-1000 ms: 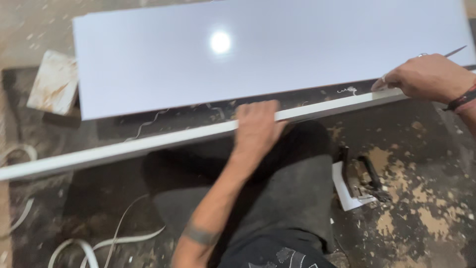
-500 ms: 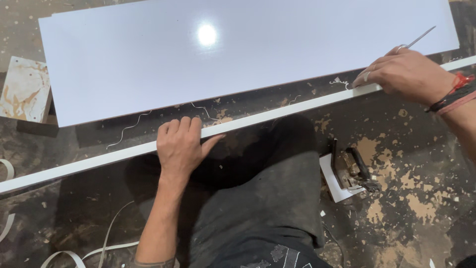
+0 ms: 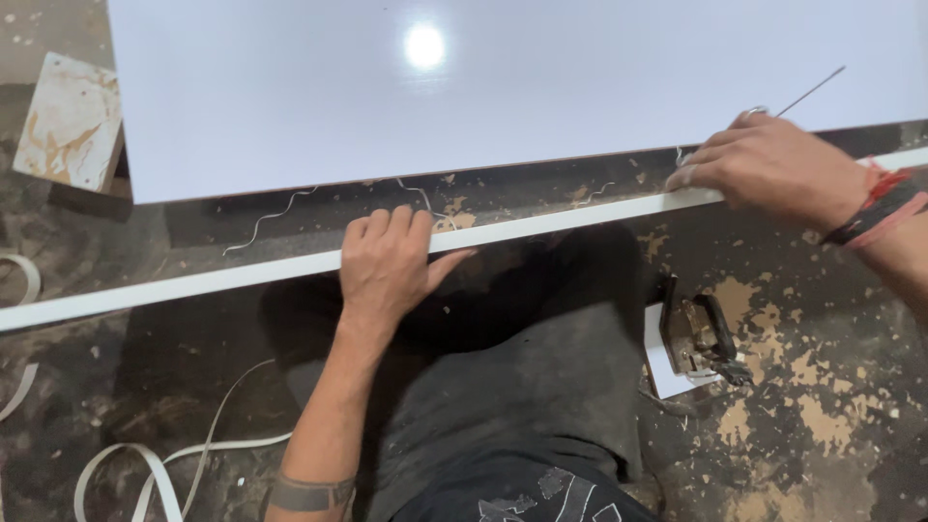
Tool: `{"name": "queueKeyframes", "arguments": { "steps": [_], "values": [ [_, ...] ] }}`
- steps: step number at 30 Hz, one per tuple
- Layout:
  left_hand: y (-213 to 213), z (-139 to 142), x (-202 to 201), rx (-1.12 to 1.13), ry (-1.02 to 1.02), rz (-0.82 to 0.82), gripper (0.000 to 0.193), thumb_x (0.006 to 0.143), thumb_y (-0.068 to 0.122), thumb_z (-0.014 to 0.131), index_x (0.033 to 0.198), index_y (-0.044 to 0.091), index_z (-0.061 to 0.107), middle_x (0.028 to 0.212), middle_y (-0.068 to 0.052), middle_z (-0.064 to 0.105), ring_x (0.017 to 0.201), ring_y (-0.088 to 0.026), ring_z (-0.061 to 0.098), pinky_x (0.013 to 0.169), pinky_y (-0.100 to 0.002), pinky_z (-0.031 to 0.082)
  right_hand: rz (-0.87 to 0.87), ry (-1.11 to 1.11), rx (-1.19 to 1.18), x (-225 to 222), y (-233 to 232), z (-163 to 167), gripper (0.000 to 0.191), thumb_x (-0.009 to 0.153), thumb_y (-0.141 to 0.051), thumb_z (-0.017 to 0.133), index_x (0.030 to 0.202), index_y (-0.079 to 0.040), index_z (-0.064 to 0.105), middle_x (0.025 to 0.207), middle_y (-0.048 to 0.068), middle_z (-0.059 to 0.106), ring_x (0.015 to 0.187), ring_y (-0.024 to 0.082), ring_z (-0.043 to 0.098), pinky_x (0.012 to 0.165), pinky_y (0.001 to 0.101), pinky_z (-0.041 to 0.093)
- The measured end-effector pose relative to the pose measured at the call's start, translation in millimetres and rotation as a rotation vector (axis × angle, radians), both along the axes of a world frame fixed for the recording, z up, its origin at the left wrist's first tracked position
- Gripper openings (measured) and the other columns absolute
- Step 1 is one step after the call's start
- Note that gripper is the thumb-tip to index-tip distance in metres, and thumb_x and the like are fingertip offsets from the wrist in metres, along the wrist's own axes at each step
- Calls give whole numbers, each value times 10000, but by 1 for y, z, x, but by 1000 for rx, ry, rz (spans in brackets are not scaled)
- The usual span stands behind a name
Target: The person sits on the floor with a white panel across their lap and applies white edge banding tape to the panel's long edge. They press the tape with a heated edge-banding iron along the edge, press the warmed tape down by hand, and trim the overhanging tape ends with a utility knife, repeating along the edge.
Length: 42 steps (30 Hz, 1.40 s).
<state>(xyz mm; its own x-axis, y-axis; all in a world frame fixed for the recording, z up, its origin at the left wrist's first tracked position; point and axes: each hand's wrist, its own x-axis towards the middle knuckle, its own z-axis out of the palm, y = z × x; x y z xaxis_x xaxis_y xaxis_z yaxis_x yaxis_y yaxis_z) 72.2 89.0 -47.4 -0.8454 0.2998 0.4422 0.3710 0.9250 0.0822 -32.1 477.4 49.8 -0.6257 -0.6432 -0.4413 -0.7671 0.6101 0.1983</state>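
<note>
Left hand (image 3: 387,266) laid flat over long white edge strip (image 3: 541,224), fingers (image 3: 398,224) draped across its top, thumb spread toward the right; pressing down, not clenched. Strip running from lower left to upper right across the floor, just beside near edge of large white panel (image 3: 503,87), narrow gap of dark floor (image 3: 135,377) between them. Right hand (image 3: 764,169) at right end of strip, fingers (image 3: 688,177) resting on the strip and pinched round a thin metal tool (image 3: 810,92) whose slender tip points up and right over the panel. Red and dark bands on right wrist. Thin curled shavings (image 3: 266,220) lying in the gap beside the panel edge. Small metal hand tool (image 3: 701,333) on a white scrap, below the strip, right of the dark-trousered knee. Stained square offcut (image 3: 68,121) at far left, touching the panel corner. Loose white banding loops (image 3: 164,464) at lower left.
</note>
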Motion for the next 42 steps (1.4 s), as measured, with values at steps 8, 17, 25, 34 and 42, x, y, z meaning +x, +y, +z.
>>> {"name": "queueKeyframes", "arguments": {
  "steps": [8, 17, 25, 34, 42],
  "values": [
    [-16, -10, 9, 157, -13, -34, 602, 826, 658, 763, 999, 90, 664, 805, -49, 596, 758, -243, 595, 698, -398, 460, 220, -113, -267, 17, -158, -14, 322, 848, -86, 612, 1123, -196, 738, 1075, -13, 771, 1064, 189, 698, 873, 399, 507],
    [-160, 3, 49, 92, -54, 149, 687, 684, 526, 867, 1119, 51, 625, 972, -99, 637, 982, -300, 615, 1090, -533, 386, 277, -99, -237, 29, -250, 5, 440, 858, 0, 551, 1175, -245, 734, 1020, 7, 776, 954, 189, 722, 854, 396, 538],
    [-252, -5, 83, -25, 8, 306, 684, 779, 607, 868, 1081, 51, 609, 957, -106, 578, 957, -315, 551, 1028, -496, 400, 360, -69, -301, 37, -312, -7, 372, 835, -14, 558, 1124, -161, 739, 1014, 56, 784, 922, 221, 742, 833, 416, 548],
    [-274, -14, 94, 119, 3, 299, 946, 762, 536, 881, 1391, -49, 486, 1154, -133, 600, 1019, -298, 558, 1086, -530, 346, 508, -28, -397, 59, -490, -28, 121, 868, -39, 607, 864, -106, 707, 656, 90, 689, 625, 255, 694, 577, 410, 521],
    [-317, 3, 114, 3, 35, 250, 869, 713, 407, 877, 1438, 59, 548, 1300, -74, 638, 1242, -262, 603, 1185, -537, 277, 377, -222, -632, 53, -500, -41, 191, 893, -87, 628, 1040, -106, 748, 762, 119, 742, 679, 291, 723, 626, 432, 557]
  ]
}}
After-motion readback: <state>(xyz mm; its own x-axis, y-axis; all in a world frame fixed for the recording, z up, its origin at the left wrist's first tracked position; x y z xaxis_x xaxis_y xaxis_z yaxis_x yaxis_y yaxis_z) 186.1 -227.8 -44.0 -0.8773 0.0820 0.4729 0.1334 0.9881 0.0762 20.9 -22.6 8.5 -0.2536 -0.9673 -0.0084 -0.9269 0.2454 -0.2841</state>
